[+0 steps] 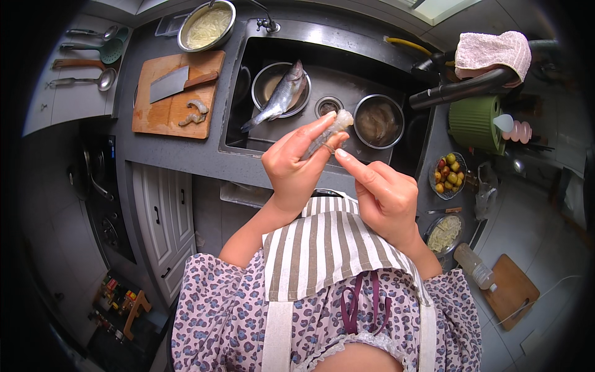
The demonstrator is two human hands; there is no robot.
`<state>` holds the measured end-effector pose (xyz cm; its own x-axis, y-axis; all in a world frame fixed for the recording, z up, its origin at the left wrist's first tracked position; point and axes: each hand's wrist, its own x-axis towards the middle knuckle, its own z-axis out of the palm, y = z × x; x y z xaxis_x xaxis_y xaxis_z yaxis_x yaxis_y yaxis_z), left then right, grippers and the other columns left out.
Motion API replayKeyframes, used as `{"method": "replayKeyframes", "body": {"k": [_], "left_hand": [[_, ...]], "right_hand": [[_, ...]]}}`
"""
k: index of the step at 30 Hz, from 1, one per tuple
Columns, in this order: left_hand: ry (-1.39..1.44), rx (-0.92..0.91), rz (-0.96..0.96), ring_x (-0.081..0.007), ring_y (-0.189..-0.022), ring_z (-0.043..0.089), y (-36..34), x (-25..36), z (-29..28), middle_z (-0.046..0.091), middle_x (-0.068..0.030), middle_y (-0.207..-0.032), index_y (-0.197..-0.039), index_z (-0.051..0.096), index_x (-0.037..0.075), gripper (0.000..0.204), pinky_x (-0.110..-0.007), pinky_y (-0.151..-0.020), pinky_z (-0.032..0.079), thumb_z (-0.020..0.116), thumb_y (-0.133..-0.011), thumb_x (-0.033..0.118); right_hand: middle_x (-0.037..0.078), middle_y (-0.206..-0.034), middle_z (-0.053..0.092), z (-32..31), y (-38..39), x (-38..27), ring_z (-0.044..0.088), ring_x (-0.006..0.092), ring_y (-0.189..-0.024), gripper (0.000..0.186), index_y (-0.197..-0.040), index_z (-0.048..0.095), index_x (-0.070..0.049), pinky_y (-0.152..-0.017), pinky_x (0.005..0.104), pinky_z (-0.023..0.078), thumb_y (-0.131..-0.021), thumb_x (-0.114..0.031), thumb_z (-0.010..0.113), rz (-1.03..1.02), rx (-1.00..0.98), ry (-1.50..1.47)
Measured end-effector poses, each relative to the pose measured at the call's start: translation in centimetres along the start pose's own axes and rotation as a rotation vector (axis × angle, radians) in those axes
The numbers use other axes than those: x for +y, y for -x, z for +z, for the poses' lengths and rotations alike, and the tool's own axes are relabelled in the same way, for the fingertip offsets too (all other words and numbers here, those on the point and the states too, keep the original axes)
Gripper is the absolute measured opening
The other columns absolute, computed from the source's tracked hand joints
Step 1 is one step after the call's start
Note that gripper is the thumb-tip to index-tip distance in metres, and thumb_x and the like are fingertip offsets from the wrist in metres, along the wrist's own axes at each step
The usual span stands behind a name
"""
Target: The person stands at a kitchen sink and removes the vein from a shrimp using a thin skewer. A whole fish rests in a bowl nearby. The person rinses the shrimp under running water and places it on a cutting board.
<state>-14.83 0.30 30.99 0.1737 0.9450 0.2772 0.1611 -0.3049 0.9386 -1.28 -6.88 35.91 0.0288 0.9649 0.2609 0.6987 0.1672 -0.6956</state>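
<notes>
A raw, greyish shrimp [331, 132] is pinched between the thumb and fingers of my left hand [296, 162], held above the front edge of the sink [372, 80]. My right hand [389, 195] has its index finger stretched to the shrimp's lower side, its tip at or touching the thin legs. Its other fingers are curled, and I see nothing in them. Beyond my hands, a whole fish [286, 92] lies across a metal bowl [255, 93] in the sink. To the right, a second metal bowl [402, 127] holds several shrimp in liquid.
Left of the sink, a wooden cutting board [145, 118] bears a cleaver [170, 84] and a few shrimp [197, 111]. A bowl of pale shreds [207, 28] stands behind it. At right are a fruit bowl [449, 176], a green container [474, 124] and a towel-draped black pipe [458, 90].
</notes>
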Motion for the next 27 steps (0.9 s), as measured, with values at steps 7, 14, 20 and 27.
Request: {"method": "replayKeyframes", "body": {"k": [7, 14, 20, 27], "left_hand": [[0.021, 0.007, 0.009, -0.0173, -0.079, 0.071, -0.03, -0.03, 0.10, 0.071, -0.0133, -0.093, -0.108, 0.068, -0.002, 0.034, -0.024, -0.067, 0.058, 0.074, -0.075, -0.007], [0.043, 0.004, 0.010, -0.0176, -0.081, 0.071, -0.10, 0.05, 0.16, 0.071, -0.0137, -0.093, -0.108, 0.068, -0.003, 0.033, -0.025, -0.068, 0.059, 0.073, -0.076, -0.009], [0.061, -0.002, -0.008, -0.0175, -0.081, 0.070, -0.08, 0.13, 0.27, 0.071, -0.0139, -0.093, -0.109, 0.068, -0.003, 0.033, -0.025, -0.069, 0.059, 0.071, -0.077, -0.010], [0.091, 0.004, -0.039, -0.0199, -0.079, 0.070, 0.01, -0.01, 0.38, 0.070, -0.0164, -0.092, -0.109, 0.066, -0.006, 0.032, -0.027, -0.068, 0.060, 0.069, -0.078, -0.011]], "right_hand": [[0.004, -0.061, 0.052, 0.10, 0.01, 0.05, 0.055, 0.0169, -0.049, 0.057, -0.117, 0.069, -0.016, -0.046, 0.0295, 0.045, -0.065, 0.007, 0.064, -0.007, 0.013, -0.015], [0.004, -0.061, 0.052, 0.09, 0.02, 0.11, 0.054, 0.0173, -0.049, 0.058, -0.118, 0.068, -0.015, -0.046, 0.0300, 0.045, -0.065, 0.007, 0.064, 0.002, -0.002, -0.024], [0.005, -0.062, 0.053, 0.28, -0.06, 0.14, 0.055, 0.0179, -0.050, 0.057, -0.118, 0.068, -0.015, -0.047, 0.0302, 0.047, -0.066, 0.008, 0.065, 0.000, 0.010, -0.053], [0.006, -0.063, 0.054, 0.69, 0.05, 0.36, 0.056, 0.0183, -0.051, 0.060, -0.120, 0.067, -0.015, -0.048, 0.0299, 0.048, -0.065, 0.009, 0.064, -0.025, 0.042, -0.088]]}}
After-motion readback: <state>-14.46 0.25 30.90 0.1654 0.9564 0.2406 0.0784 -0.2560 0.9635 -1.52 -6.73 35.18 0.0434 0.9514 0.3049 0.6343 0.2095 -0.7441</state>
